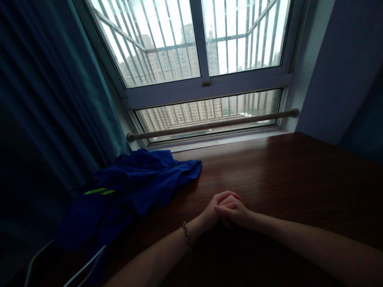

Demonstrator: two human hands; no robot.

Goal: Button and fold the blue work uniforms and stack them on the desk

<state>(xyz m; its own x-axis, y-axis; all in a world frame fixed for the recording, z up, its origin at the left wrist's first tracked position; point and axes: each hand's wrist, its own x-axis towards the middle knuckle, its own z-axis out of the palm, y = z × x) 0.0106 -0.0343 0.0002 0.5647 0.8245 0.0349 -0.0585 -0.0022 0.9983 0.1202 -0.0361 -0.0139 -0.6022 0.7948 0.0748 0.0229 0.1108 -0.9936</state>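
Observation:
My left hand (212, 210) and my right hand (239, 213) are clasped together over the dark brown wooden table (269, 179). The fingers of each are closed around the other, and no object shows between them. Part of the fingers is hidden in the clasp and in shadow. A braided bracelet (186, 235) circles my left wrist. To the left of my hands, apart from them, lies a crumpled blue garment (140, 179) with two yellow-green stripes.
A teal curtain (74, 99) hangs at the left. Beyond the table stand a barred window (206, 79) and a horizontal rail (209, 126). White cables or thin rods (86, 265) show at the lower left. A wall (332, 71) rises at the right.

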